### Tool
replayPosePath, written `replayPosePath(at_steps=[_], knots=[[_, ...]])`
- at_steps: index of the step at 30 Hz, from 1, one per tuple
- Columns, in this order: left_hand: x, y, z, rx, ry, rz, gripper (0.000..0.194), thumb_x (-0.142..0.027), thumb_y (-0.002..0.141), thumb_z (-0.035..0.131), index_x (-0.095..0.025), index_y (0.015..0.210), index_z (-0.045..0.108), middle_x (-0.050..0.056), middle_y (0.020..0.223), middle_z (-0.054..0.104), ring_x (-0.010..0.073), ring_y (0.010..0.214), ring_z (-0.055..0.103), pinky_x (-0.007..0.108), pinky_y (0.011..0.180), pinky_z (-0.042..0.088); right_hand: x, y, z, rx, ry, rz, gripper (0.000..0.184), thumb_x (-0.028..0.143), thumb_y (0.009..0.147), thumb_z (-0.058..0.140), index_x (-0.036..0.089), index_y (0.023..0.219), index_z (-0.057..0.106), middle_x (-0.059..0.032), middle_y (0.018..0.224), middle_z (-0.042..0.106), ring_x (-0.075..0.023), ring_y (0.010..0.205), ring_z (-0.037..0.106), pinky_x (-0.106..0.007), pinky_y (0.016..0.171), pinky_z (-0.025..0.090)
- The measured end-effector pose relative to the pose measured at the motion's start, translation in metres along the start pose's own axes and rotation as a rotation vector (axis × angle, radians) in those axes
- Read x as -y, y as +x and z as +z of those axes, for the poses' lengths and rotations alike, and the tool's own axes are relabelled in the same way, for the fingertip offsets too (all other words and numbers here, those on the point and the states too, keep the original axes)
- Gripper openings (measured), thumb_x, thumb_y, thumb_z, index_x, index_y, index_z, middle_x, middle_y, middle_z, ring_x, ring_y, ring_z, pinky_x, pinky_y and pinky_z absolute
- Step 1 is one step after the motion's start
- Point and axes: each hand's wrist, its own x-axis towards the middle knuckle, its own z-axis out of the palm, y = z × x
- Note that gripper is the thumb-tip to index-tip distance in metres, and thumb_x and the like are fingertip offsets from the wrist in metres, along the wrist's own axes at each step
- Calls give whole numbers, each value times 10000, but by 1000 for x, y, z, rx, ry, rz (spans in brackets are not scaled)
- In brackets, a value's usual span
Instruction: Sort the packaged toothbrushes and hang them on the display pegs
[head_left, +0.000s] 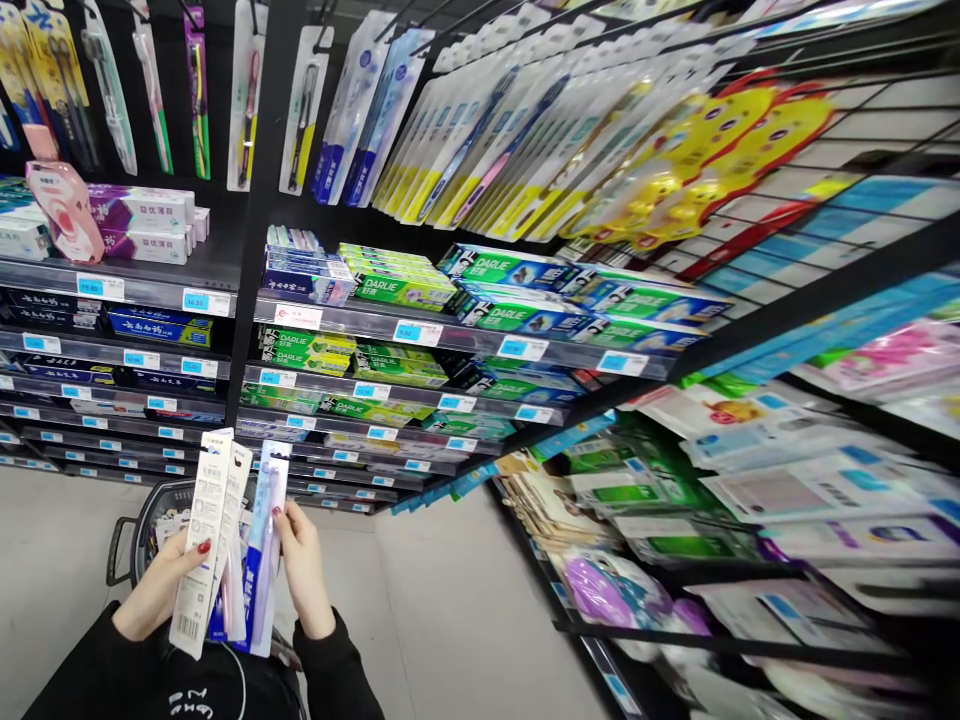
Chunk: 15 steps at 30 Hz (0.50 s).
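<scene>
My left hand (161,583) is closed around several packaged toothbrushes, its thumb lying over the front one. That front toothbrush pack (201,545) is white with printed text and a barcode, so its back faces me. Behind it a second pack, with a pinkish handle, leans to the right. My right hand (300,560) pinches the edge of a blue and clear toothbrush pack (262,560) beside the others. All the packs are upright and fanned out a little in front of my body. Below and behind them is a dark shopping basket (150,510), partly hidden by my hands.
Packaged toothbrushes (480,150) hang in rows on hooks above. Toothpaste boxes (405,275) fill the shelves ahead, over price tags. A pink bottle (64,200) stands on the left shelf. Hanging goods (637,490) line a rack at the right. Grey floor (435,610) lies between.
</scene>
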Motion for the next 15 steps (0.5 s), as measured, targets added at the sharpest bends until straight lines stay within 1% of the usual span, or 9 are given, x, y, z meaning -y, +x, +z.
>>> replayPosePath(at_steps=[3,5,8,12,13,15], knots=[[3,0,1,80,-28,-3,259,-252,779,580,-196,1026,635,80,980,675,235,900,608,304,713,460,-5,-5,13,33,-25,-10,247,372,778,523,158,654,526,24,605,485,-117,580,407,-217,551,330],[6,1,0,104,-24,-4,272,-240,776,585,-198,1040,632,80,986,672,226,881,614,298,712,460,-7,-10,21,25,-31,-19,248,373,788,505,163,657,505,20,625,491,-121,600,422,-219,565,342],[11,3,-1,100,30,-3,298,-270,747,619,-184,1031,642,91,992,670,220,817,628,283,669,461,-8,-17,30,-16,-23,-32,238,371,816,463,171,690,489,17,655,500,-126,632,450,-223,599,366],[12,4,0,102,135,46,296,-286,730,634,-198,1011,657,83,1138,608,228,897,603,287,729,457,-8,-24,37,-36,54,-60,193,348,841,443,177,832,533,4,713,542,-138,669,502,-243,641,403],[11,4,0,99,138,42,287,-282,731,633,-204,1005,660,78,1142,605,228,911,598,288,740,456,-9,-25,39,-30,58,-65,193,340,848,433,180,860,541,0,727,553,-141,675,512,-248,646,408],[9,4,2,96,106,3,273,-286,723,640,-197,979,668,82,1063,644,228,891,606,292,732,459,-11,-23,42,-22,39,-80,188,321,850,436,184,862,563,-8,744,575,-148,685,528,-257,649,411]])
